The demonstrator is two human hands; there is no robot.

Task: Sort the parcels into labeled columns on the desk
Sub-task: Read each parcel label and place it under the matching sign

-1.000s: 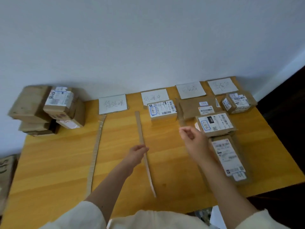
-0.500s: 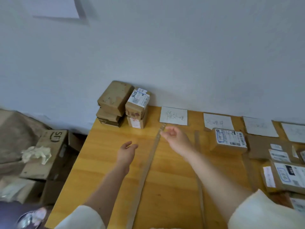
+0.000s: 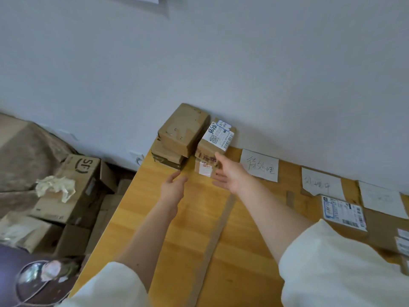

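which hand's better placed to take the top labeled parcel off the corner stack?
Right hand, probably: its open fingers already reach the stack under the labeled parcel. The left hand hovers open, lower and further left.

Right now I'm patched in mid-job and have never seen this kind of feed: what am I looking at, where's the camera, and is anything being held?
There is no machine here: a person works with bare hands, and the single picture comes from a camera on their head, looking forward and down. Both arms reach over a wooden desk toward a stack of parcels by the wall. The left hand is open and holds nothing. The right hand is open too, fingers at a small labelled parcel, not gripping it. Paper column labels lie along the wall, and a cardboard divider strip runs down the desk. Sorted parcels lie at right.
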